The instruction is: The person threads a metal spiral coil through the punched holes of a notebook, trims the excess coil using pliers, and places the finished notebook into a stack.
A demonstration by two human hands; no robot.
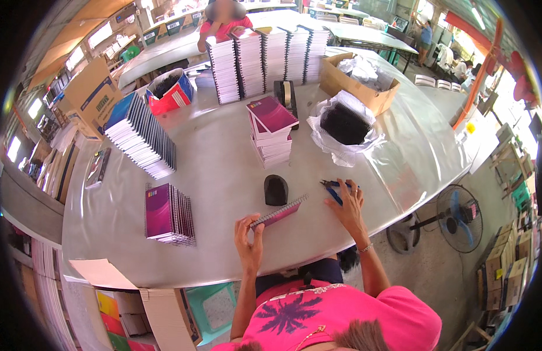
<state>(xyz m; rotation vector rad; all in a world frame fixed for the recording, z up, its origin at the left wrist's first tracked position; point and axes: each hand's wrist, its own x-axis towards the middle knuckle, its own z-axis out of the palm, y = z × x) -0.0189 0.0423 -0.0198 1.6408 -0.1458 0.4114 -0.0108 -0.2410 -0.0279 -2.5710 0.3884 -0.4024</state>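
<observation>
My left hand [247, 240] is closed on a purple spiral-bound notebook [280, 215], held on edge just above the table with its wire spine up. My right hand [349, 207] has its thumb and fingers around blue-handled pliers [333, 192] at the tabletop. Beyond the notebook sits a black rounded object [276, 191] whose kind I cannot make out. A short stack of purple-covered booklets [272, 126] stands farther back. At the left is a row of purple spiral notebooks [165, 213].
Tall stacks of spiral notebooks [265, 61] line the table's far side; dark-covered ones [143, 137] lean at left. Crumpled white paper holds black wire spines [346, 124] beside a cardboard box [364, 88]. A tape dispenser [287, 96] stands mid-table. A floor fan [458, 216] is right; another person [224, 26] sits opposite.
</observation>
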